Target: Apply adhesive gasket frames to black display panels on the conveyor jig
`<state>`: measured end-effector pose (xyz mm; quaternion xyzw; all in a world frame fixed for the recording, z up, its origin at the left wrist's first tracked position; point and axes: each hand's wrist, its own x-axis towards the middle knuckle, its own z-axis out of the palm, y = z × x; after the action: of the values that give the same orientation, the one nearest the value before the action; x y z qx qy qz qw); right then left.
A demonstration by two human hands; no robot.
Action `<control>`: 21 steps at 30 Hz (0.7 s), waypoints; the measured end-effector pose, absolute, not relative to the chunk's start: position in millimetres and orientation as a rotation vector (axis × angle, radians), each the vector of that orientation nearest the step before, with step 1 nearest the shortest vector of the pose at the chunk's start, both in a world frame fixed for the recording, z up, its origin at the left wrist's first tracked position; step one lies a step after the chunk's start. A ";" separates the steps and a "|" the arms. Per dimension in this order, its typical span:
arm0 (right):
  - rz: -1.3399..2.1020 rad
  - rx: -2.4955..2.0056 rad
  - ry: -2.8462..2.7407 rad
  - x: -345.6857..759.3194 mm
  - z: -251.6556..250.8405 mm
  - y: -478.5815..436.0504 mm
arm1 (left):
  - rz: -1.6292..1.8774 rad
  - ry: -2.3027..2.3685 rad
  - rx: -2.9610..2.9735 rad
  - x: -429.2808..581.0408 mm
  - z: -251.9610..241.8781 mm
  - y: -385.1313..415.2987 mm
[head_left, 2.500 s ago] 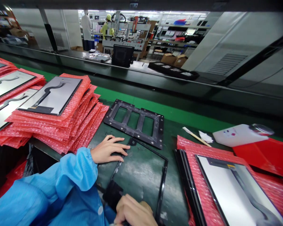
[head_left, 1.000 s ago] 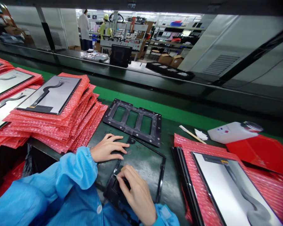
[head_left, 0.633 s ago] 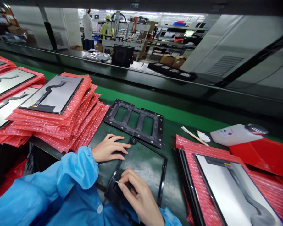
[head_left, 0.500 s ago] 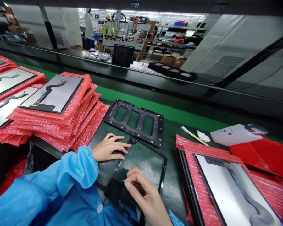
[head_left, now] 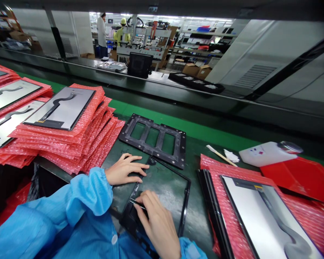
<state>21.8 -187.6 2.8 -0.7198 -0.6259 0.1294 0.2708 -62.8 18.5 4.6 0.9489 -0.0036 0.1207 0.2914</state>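
A thin black rectangular frame (head_left: pixel 184 207) lies flat on the dark green bench in front of me. My left hand (head_left: pixel 127 169) rests on its left edge near the far corner, fingers spread. My right hand (head_left: pixel 157 220) is closed around slim metal tweezers (head_left: pixel 137 203), their tips at the left side of the frame, over a dark part near me. The lower end of the frame is partly hidden by my right hand and wrist. Just beyond the frame lies a black plate with three rectangular openings (head_left: pixel 156 139).
Stacks of display panels (head_left: pixel 62 108) on pink bubble wrap (head_left: pixel 97 144) stand at left. Another panel (head_left: pixel 267 219) lies on bubble wrap at right, by a white bottle (head_left: pixel 267 154), a red sheet (head_left: pixel 299 178) and a swab-like stick (head_left: pixel 221 155). People stand far behind the bench.
My right hand has moved left and slightly away from me, bringing the tweezers to the left side of the frame. My left hand has stayed in place.
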 end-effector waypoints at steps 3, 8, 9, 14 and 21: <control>0.258 -1.966 -1.722 19.5 3.4 -186.0 | 0.319 -0.005 2.529 -62.6 4.6 18.5; 0.077 -2.023 -1.812 14.1 1.9 -186.5 | 0.316 0.002 2.530 -62.0 4.2 18.3; 0.032 -2.035 -1.835 12.4 1.2 -186.8 | 0.318 0.003 2.531 -62.0 4.0 18.3; -0.054 -2.031 -1.869 8.0 -0.4 -184.9 | 0.322 0.009 2.532 -62.0 4.1 18.0; 0.304 -1.866 -1.738 21.6 4.7 -180.9 | 0.318 0.011 2.528 -61.9 5.6 18.1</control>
<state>21.6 -180.9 4.7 -0.6969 -0.6492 0.1136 0.2829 -61.9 18.1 5.6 0.9489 0.0042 0.1194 0.2923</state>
